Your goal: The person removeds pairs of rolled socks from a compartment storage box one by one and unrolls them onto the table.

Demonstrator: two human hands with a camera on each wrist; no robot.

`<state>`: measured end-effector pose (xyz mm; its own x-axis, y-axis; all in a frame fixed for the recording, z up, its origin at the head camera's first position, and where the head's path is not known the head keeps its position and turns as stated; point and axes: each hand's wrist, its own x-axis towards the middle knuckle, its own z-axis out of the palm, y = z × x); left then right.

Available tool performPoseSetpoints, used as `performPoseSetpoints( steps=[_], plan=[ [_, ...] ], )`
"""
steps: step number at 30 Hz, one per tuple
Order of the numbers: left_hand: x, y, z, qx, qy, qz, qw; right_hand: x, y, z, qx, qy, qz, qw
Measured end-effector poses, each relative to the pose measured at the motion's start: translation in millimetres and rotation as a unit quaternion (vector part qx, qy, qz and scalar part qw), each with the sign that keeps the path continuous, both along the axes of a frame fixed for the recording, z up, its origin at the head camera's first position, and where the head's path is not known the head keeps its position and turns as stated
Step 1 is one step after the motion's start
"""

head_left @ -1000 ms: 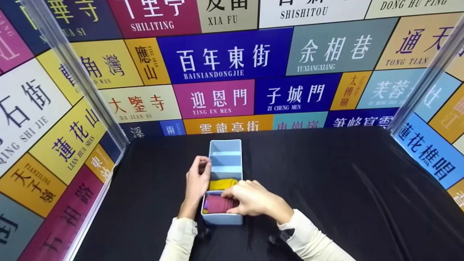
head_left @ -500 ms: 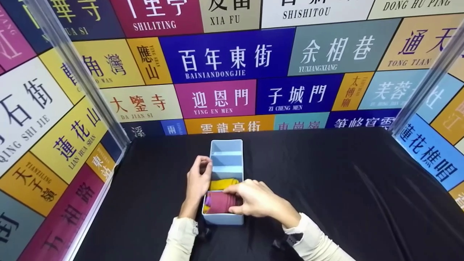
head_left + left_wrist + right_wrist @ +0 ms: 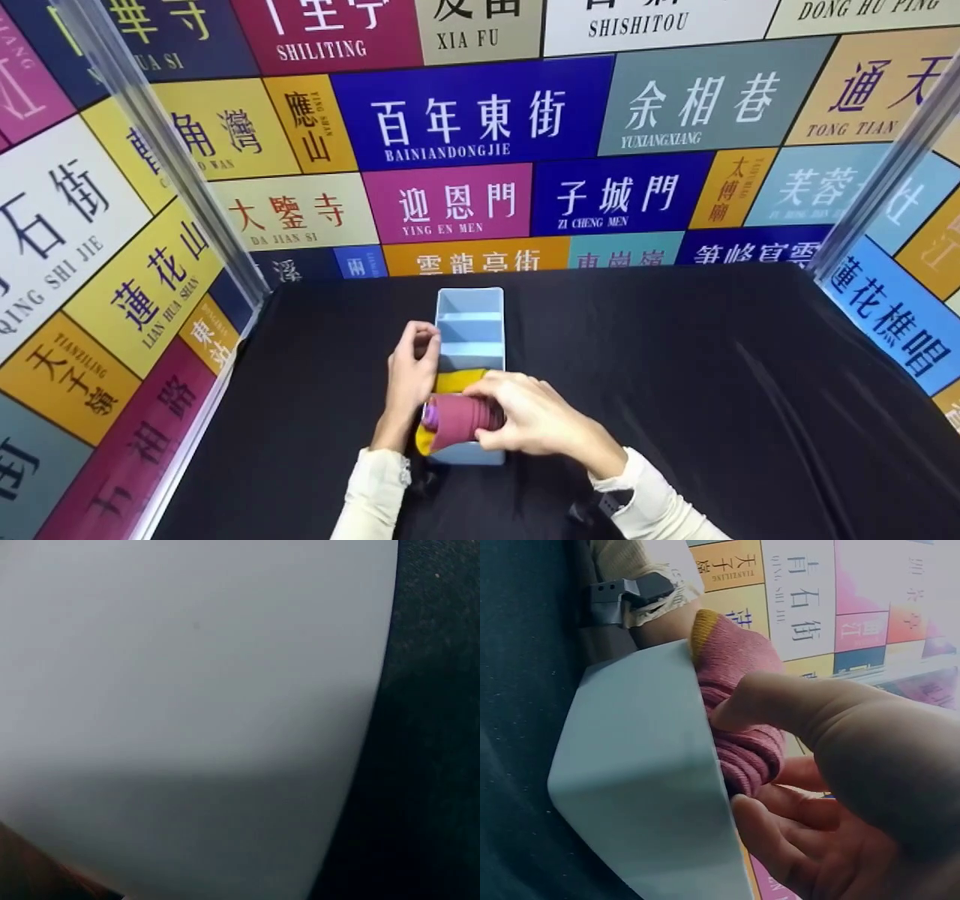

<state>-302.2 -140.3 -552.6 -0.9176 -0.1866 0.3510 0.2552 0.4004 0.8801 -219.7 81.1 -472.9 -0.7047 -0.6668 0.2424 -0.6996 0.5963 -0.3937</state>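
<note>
The wall (image 3: 480,112), covered in coloured street-name panels, rises beyond both grips. The desk (image 3: 637,352) spreads beneath them under black cloth. Running between the grips, the pale blue box (image 3: 472,454) is long and narrow, split by cross dividers; its far compartments lie ahead of the right grip and beside the left one, their inner walls showing. A pale surface, apparently the box's side, nearly fills the left wrist view.

The right grip (image 3: 534,416) is clamped on the sock (image 3: 457,418), thumb on one side and fingers on the other. The left grip (image 3: 412,367) has its fingers bent against the box's left rim, just across from the right; I cannot tell whether they pinch it.

The sock, dark red and rolled, is over the box's near compartment, tilted, and stretches leftward from the right grip. The right wrist view shows it protruding past the rim; whether any part sits below is hidden. Just ahead of the right grip, a yellow cloth (image 3: 459,380) lies in the next compartment. Smallest are the sock's yellow tip (image 3: 424,441), the end away from the right grip, and a purple patch (image 3: 430,415) just above it.
</note>
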Motion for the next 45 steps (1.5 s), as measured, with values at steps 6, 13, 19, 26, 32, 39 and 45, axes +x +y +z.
performPoseSetpoints(
  steps=[6, 13, 19, 26, 32, 39, 45],
  plan=[
    [0.0, 1.1, 0.4, 0.003, 0.003, -0.003, 1.0000, -0.8, 2.2, -4.1, -0.025, 0.008, -0.006, 1.000],
    [-0.8, 0.6, 1.4, 0.009, -0.002, -0.004, 1.0000, -3.5, 7.4, -7.1, -0.065, -0.028, -0.025, 0.997],
    [-1.2, 0.7, 0.3, 0.014, -0.005, -0.002, 0.9999, -7.7, 12.4, -7.9, -0.143, -0.030, -0.036, 0.989],
    [0.1, 2.4, 1.2, 0.010, 0.004, 0.006, 0.9999, -14.3, 28.2, -8.1, -0.181, 0.006, -0.053, 0.982],
    [0.8, 1.9, 0.9, -0.007, 0.000, 0.015, 0.9999, -15.8, 47.0, -11.5, -0.182, -0.003, -0.069, 0.981],
    [0.6, 0.5, -0.2, -0.002, -0.001, 0.013, 0.9999, -18.5, 64.6, -12.9, -0.184, -0.007, -0.074, 0.980],
    [-0.2, 0.3, -0.5, -0.004, -0.005, 0.006, 1.0000, -23.3, 82.1, -13.2, -0.191, -0.011, -0.060, 0.980]
  ],
)
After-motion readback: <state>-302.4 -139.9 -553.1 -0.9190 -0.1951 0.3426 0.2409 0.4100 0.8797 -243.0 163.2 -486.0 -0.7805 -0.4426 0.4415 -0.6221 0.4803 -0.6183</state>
